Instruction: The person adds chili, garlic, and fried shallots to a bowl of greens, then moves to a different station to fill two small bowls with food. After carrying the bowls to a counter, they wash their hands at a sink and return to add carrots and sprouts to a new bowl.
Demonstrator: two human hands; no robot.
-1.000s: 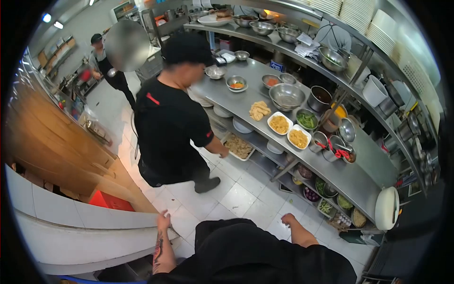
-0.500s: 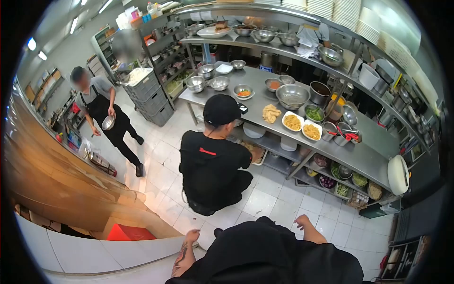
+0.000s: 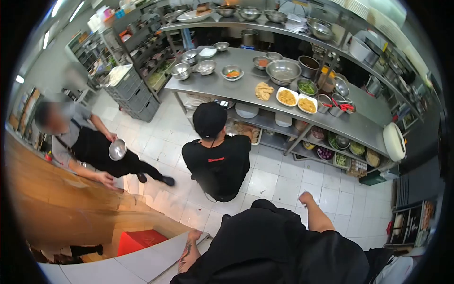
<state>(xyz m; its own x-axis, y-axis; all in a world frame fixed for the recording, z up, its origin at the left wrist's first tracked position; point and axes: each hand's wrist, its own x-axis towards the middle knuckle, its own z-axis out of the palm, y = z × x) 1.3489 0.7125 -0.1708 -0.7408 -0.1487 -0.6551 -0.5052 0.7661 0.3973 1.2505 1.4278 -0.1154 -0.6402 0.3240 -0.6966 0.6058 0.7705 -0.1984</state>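
Observation:
My left hand (image 3: 194,235) is low in the view, right at the end of the white tiled ledge (image 3: 142,258); its fingers are too small to make out. Over the floor on the other side of my body, my right hand (image 3: 306,199) hangs with fingers curled in and nothing showing in it. A co-worker in black (image 3: 215,163) crouches in front of me, arms toward the shelf under the steel table (image 3: 222,97). Between that person and my left hand there is bare tiled floor (image 3: 198,213).
At left another person carries a metal bowl (image 3: 117,149) beside the wooden partition (image 3: 90,208). Two white dishes of yellow food (image 3: 286,97), a large steel bowl (image 3: 283,72) and several smaller bowls stand on the table. Grey crates (image 3: 135,94) are stacked behind. A red box (image 3: 142,241) lies beyond the ledge.
The person with the bowl has come closer on the left. My view has shifted, my left hand is now at the ledge's end, and my right hand's fingers are more curled.

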